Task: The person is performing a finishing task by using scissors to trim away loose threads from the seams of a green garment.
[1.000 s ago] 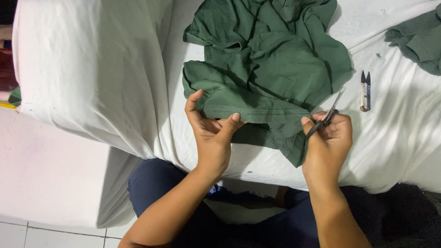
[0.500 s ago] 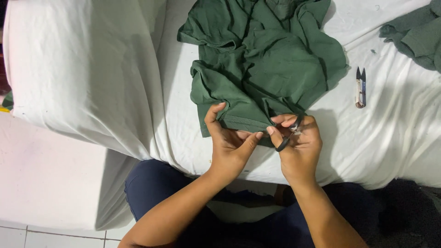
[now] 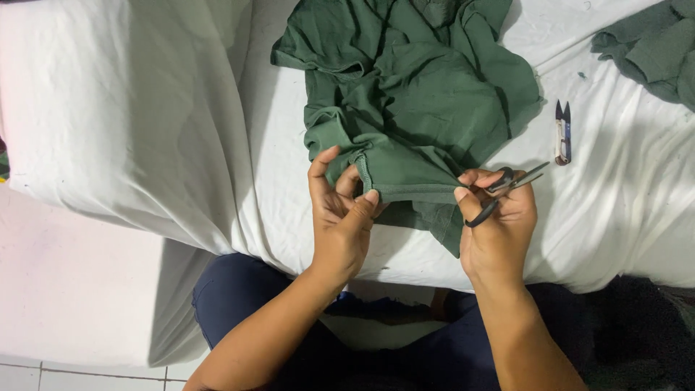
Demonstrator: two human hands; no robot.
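The left hand (image 3: pixel 340 217) pinches the hemmed edge of a dark green garment (image 3: pixel 413 94), thumb and fingers closed on the fabric just beside a seam. The right hand (image 3: pixel 496 217) grips the same hem further along with its fingertips while also holding a small pair of thread snips (image 3: pixel 507 188), dark handles tucked in the palm and blades pointing away to the right. Between the hands the hem is drawn fairly straight. The garment is a matte knit cloth, crumpled into deep folds, lying on a white sheet (image 3: pixel 145 108) that covers the surface before the person. A second pair of snips (image 3: pixel 562 134) lies on the sheet to the right, apart from the garment. More green cloth (image 3: pixel 651 51) sits at the upper right corner.
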